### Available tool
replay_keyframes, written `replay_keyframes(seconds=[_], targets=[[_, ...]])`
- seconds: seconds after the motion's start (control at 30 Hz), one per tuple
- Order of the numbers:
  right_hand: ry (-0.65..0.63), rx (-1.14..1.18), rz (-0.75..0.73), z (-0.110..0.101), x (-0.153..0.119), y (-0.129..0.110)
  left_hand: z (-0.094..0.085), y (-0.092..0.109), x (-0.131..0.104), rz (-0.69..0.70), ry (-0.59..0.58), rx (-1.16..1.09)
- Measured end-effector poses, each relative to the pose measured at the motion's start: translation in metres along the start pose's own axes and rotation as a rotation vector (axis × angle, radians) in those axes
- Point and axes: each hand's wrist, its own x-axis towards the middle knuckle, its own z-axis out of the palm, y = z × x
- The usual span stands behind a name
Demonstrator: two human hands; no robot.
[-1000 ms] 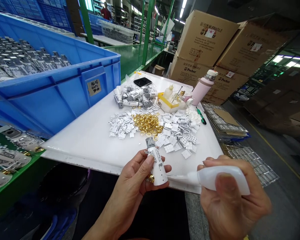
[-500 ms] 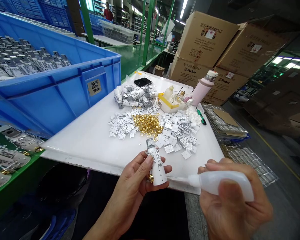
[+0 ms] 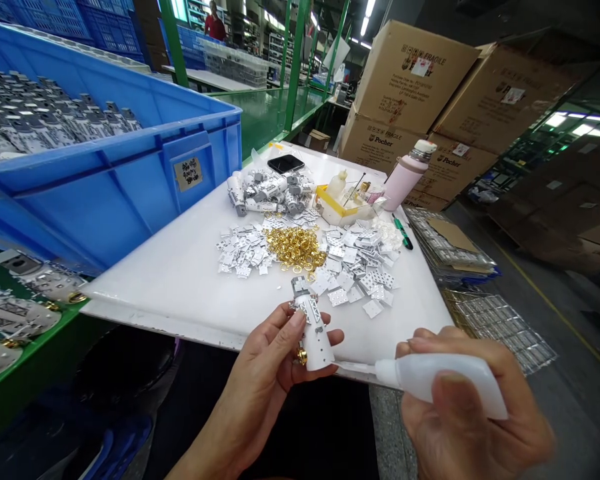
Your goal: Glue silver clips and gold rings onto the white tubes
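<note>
My left hand grips a white tapered cylinder with a grey top, held nearly upright above the table's front edge. A gold ring piece sits low on the cylinder's left side. Closed around a translucent white squeeze bottle is my right hand, its thumb pressed on the bottle's side. The bottle's thin nozzle points left, its tip at the lower right of the cylinder. Whether the tip touches the cylinder is too small to tell.
The white table holds gold rings, small white plates, more cylinders, a yellow tray, a phone and a pink flask. A blue crate stands left, cartons behind. A person is far back.
The bottle's rear end has dropped slightly with my right hand, and the nozzle has shifted a little lower. My left hand and the cylinder have barely moved.
</note>
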Motion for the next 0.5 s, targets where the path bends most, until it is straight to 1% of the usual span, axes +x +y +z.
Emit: replay_keyframes(seconds=[0.13,0.33,0.4,0.5], targets=[[-0.005,-0.035,-0.029,-0.0013,-0.0011,-0.0018,0.0006,-0.0011,0.0027,0.003,-0.004,-0.001],[-0.004,-0.012,-0.02,0.0002,-0.0022,-0.0019,0.0008,-0.0016,0.0023,0.001,-0.003,-0.012],[0.043,0.03,-0.025,0.0024,-0.0006,-0.0024,-0.0002,-0.0015,0.0022,0.004,-0.012,-0.014],[0.158,0.115,-0.032,0.0067,0.0037,-0.0051,-0.0022,-0.0005,0.0033,0.011,-0.019,-0.038]])
